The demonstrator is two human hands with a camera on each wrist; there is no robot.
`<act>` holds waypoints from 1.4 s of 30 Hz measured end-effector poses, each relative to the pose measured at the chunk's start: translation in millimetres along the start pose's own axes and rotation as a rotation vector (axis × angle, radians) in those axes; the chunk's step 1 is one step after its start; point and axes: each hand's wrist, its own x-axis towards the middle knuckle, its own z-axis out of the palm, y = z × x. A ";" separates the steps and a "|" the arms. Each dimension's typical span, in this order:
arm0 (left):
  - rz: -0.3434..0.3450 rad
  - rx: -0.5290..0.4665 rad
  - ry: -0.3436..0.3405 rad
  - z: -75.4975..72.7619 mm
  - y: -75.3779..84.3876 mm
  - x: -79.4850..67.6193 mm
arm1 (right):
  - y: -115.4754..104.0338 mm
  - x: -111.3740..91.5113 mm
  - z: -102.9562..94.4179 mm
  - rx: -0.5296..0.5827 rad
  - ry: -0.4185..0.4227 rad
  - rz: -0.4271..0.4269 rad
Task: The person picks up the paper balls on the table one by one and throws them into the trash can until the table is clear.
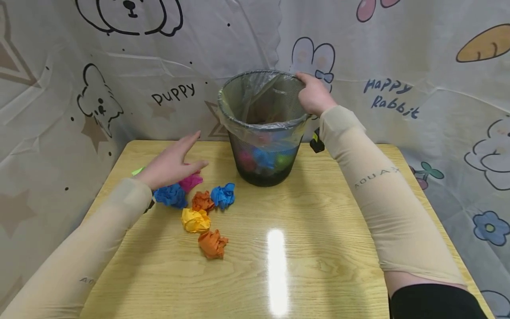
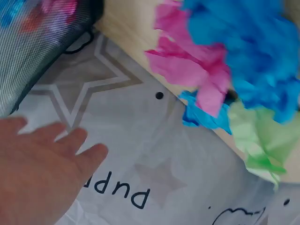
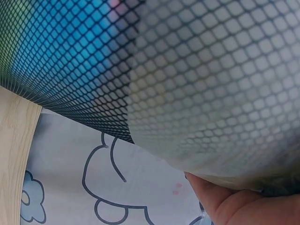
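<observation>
A black mesh wastebasket (image 1: 264, 177) stands upright at the back of the table, lined with a clear plastic bag (image 1: 235, 116) folded over its rim. Crumpled paper balls (image 1: 264, 158) show through its mesh. My right hand (image 1: 315, 94) grips the rim on its right side; the right wrist view shows part of that hand (image 3: 248, 204) against the liner. Left of the basket, my left hand (image 1: 169, 163) hovers with fingers extended and nothing in it. Beneath and beside it lie a blue paper ball (image 1: 171, 196) and a magenta one (image 1: 191, 180).
Nearer the front are a brown-orange paper ball (image 1: 202, 201), a lighter blue one (image 1: 223, 196), a yellow one (image 1: 195, 220) and an orange one (image 1: 213, 244). Green paper (image 2: 262, 138) lies by the left edge. A printed cloth (image 1: 430, 84) hangs behind the wooden table (image 1: 318, 248).
</observation>
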 end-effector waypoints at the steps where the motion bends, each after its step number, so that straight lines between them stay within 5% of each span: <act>1: 0.013 0.043 -0.025 0.6 -1.4 -3.1 | -0.2 -0.2 -0.4 -0.002 0.001 0.001; 8: 0.110 0.165 -0.177 19.3 6.9 -11.7 | -1.3 -1.2 -0.5 -0.002 0.000 -0.002; 16: 0.236 0.213 -0.331 55.1 28.9 2.2 | -1.5 -0.7 -0.2 0.001 0.003 -0.005; 24: 0.214 0.284 -0.437 78.3 37.6 14.3 | 1.3 1.3 -0.1 -0.001 0.016 -0.007; 31: 0.176 0.325 -0.455 87.5 40.4 16.9 | 1.5 0.8 1.5 0.000 0.027 -0.019; 42: 0.315 0.430 -0.425 98.4 44.8 21.5 | 0.9 -0.6 1.6 -0.016 0.036 -0.021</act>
